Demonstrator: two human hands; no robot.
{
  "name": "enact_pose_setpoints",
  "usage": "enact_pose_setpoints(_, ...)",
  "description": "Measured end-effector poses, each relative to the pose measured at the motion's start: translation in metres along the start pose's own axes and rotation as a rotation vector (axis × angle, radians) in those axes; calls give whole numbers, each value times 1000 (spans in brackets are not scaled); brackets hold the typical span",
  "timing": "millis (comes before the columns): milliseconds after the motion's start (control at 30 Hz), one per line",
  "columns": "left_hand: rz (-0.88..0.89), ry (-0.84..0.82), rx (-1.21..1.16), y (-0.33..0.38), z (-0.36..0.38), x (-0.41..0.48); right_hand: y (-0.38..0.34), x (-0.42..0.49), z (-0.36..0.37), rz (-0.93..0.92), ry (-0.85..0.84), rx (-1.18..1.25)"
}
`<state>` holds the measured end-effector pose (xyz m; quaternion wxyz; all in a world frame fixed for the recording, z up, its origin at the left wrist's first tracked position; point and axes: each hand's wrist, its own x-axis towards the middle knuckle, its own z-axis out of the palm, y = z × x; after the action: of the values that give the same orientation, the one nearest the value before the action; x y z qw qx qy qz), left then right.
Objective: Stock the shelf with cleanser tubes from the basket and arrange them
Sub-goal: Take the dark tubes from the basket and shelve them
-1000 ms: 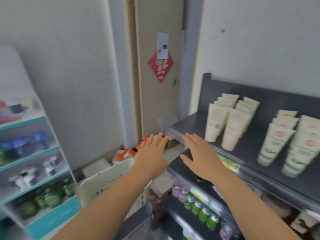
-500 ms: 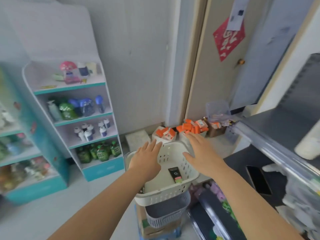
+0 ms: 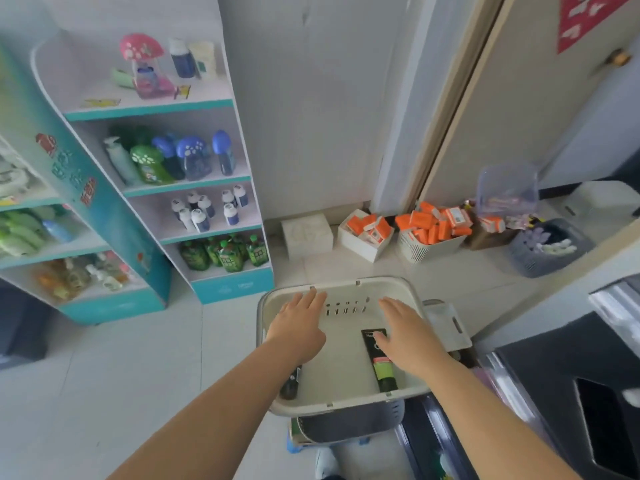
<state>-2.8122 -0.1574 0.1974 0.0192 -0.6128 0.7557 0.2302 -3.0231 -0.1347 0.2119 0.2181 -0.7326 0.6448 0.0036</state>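
Observation:
A cream plastic basket stands below me on a grey basket. Inside it lies a black cleanser tube with a green and pink end, and a second dark tube shows partly under my left forearm. My left hand hovers flat over the left half of the basket, fingers spread, holding nothing. My right hand hovers over the right half, fingers spread, its thumb just above the black tube. The dark shelf edge shows at the right; its tubes are out of view.
A teal and white display rack with bottles stands at the left. Along the far wall on the floor sit a white box, bins of orange packets and a grey basket. Pale tiled floor lies between.
My view has swung left and down from the stocked shelf to the basket. Both hands have come down from the shelf edge to hover inside the basket.

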Motion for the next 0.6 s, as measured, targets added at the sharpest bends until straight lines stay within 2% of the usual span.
enact_pose_setpoints(200, -150, -156, -115, -27, 49, 30, 30, 39, 53, 162, -149, 98)
enact_pose_setpoints(400, -301, -343, -30, -55, 101, 49, 60, 67, 117, 487, -377, 438)
enact_pose_setpoints(600, -479, -523, -81, -64, 145, 66, 74, 81, 152, 713, -355, 571)
